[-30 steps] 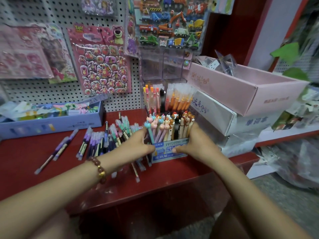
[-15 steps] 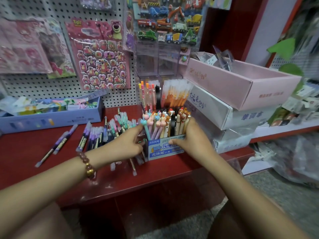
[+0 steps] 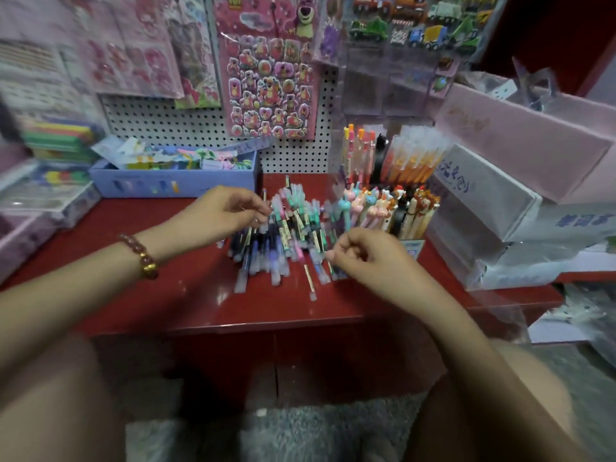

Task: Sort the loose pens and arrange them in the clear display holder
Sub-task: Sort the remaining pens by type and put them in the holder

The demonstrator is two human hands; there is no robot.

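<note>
A heap of loose pens (image 3: 286,235) with purple, teal and white caps lies on the red shelf (image 3: 200,301). To its right stands the clear display holder (image 3: 413,243), its front full of animal-topped pens (image 3: 383,208) and its back row holding orange pens (image 3: 413,158). My left hand (image 3: 226,208) is at the heap's upper left edge, thumb and fingers curled and pinching a pen there. My right hand (image 3: 363,251) hovers at the heap's right edge in front of the holder, fingers curled; blur hides whether it holds anything.
A blue box (image 3: 173,181) of stationery sits at the back left, with trays (image 3: 43,201) beside it. White and pink boxes (image 3: 493,195) are stacked to the right of the holder. Sticker sheets (image 3: 270,71) hang on the pegboard behind.
Both hands have let go of the holder's front box and moved left to the heap of loose pens. The view has swung left and closer.
</note>
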